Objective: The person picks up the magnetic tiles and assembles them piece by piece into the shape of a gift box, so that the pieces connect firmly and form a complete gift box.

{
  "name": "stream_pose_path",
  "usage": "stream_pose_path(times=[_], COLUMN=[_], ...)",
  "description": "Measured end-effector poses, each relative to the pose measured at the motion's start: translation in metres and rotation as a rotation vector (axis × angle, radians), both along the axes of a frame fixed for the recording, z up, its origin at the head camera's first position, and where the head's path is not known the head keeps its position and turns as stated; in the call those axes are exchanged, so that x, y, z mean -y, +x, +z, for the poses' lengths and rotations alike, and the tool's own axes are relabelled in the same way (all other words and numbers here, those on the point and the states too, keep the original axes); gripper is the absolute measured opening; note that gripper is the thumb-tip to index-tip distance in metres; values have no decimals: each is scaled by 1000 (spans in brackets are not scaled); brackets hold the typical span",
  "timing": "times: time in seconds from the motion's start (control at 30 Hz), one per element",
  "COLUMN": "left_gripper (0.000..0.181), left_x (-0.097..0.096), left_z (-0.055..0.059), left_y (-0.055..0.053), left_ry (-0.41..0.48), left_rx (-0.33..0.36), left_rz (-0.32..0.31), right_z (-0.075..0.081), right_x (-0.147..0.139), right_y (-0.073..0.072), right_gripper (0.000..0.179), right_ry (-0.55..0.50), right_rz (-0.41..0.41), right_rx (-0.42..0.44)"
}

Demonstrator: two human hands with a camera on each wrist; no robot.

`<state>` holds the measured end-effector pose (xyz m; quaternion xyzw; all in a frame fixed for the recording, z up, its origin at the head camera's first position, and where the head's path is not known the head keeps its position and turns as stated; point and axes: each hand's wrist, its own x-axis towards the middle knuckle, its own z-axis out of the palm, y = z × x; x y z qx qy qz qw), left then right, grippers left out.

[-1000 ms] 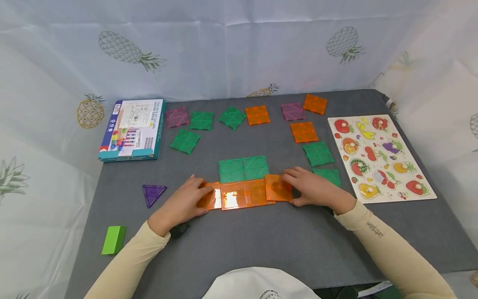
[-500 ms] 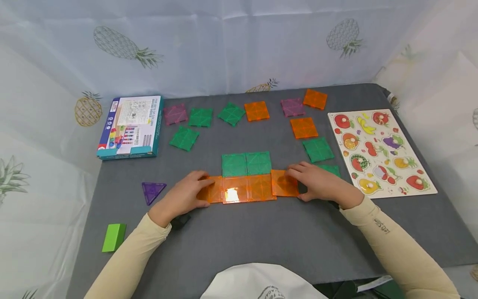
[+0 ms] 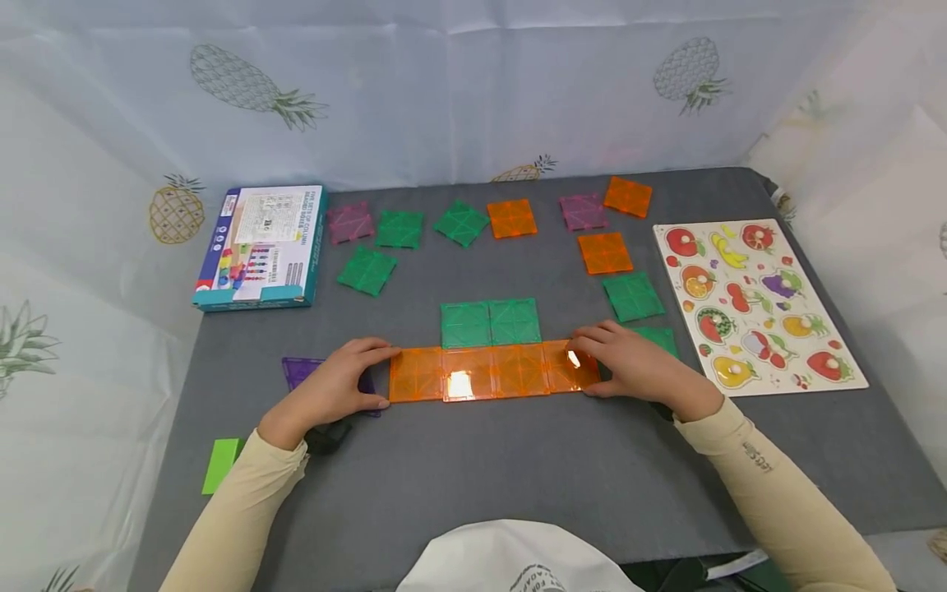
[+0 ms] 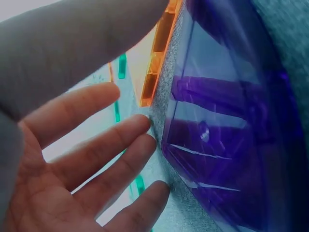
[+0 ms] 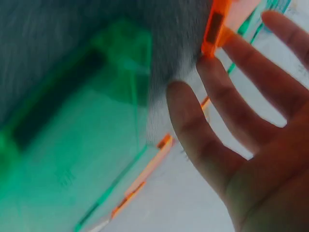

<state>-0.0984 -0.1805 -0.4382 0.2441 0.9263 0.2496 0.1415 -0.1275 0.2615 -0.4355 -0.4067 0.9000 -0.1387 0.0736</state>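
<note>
Four-across is avoided here: several orange square magnetic tiles (image 3: 469, 374) lie flat in a row, below two joined green tiles (image 3: 491, 323). My right hand (image 3: 629, 366) holds the rightmost orange tile (image 3: 562, 370), fingers at its far edge and thumb near its front corner. My left hand (image 3: 333, 386) sits beside the row's left end, its fingertips and thumb right by the leftmost orange tile (image 3: 416, 376). In the left wrist view its fingers lie loosely extended. A purple triangular tile (image 3: 298, 370) is partly hidden behind this hand, and more purple shows between its thumb and fingers.
Loose green, orange (image 3: 512, 219) and magenta tiles (image 3: 350, 223) lie along the back. A boxed toy set (image 3: 259, 247) stands back left, and a fruit puzzle board (image 3: 762, 304) lies at right. A green block (image 3: 220, 464) is by the left forearm. Another green tile (image 3: 657, 339) lies behind the right hand.
The rightmost orange tile has come down level and in line with the row. My left hand has drawn left off the leftmost orange tile and now covers part of the purple triangle.
</note>
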Motion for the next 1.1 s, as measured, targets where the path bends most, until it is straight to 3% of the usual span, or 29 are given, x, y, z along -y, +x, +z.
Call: stream_pose_path(times=[0.17,0.3,0.43,0.53,0.6,0.67,0.77,0.83,0.93,1.1], left_gripper=[61,68,77,82,85,84,73,67,64,60], left_x=[2,0,1,0,-1,-5,-9,-9,-7,-10], left_z=[2,5,5,2,-1,-3,-4,-3,0,7], left_y=[-6,-26,-57,-81,-95,-106,-117,-120,-117,-104], left_ry=[-22,-95,-156,-174,-187,-198,-194,-188,-166,-89], left_rx=[-35,-69,-11,33,34,2,-41,-59,-43,-31], left_rz=[50,195,362,454,493,507,489,432,280,20], right_z=[-2,1,6,9,9,7,6,8,13,19], right_x=[5,4,-5,-16,-21,-25,-29,-31,-35,-37], right_y=[-1,-9,-23,-34,-41,-45,-53,-56,-59,-58], right_gripper=[67,61,60,68,76,81,84,83,81,76], right_ry=[-12,-38,-6,80,137,165,176,148,100,32], right_rz=[-16,-85,-350,-592,-691,-740,-732,-717,-679,-549], right_rx=[2,18,-5,54,113,157,166,162,145,80])
